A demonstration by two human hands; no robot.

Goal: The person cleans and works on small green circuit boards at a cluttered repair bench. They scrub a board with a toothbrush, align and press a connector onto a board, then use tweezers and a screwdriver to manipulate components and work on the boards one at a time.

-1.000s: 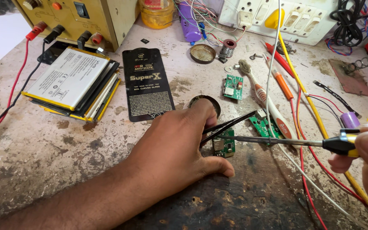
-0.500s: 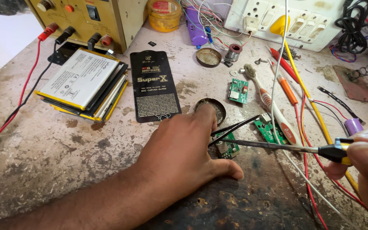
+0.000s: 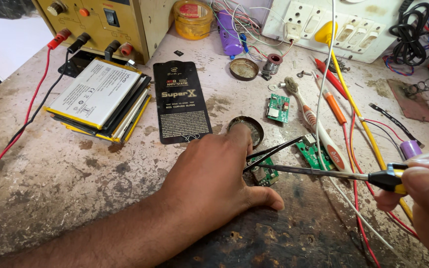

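My left hand (image 3: pixel 209 173) rests on the worn bench and grips black tweezers (image 3: pixel 274 149), whose tips lie over a small green circuit board (image 3: pixel 264 174) beside my thumb. My right hand (image 3: pixel 425 191), at the right edge, is closed round the yellow-and-black handle of a soldering iron (image 3: pixel 323 172). Its thin metal tip reaches left to the same small board. A round tin (image 3: pixel 248 130) lies just beyond my left fingers. A second green board (image 3: pixel 310 151) lies under the tweezer ends.
A stack of flat phone batteries (image 3: pixel 98 97) and a black packet (image 3: pixel 181 101) lie at the left. A yellow power supply (image 3: pixel 98 22) with red and black leads stands behind. A toothbrush (image 3: pixel 314 124), another green board (image 3: pixel 278 108), wires and a white socket strip (image 3: pixel 323 25) fill the right.
The view has shifted slightly, so everything sits a little lower and to the right. Both hands keep the same grips, and the iron's tip stays at the small board.
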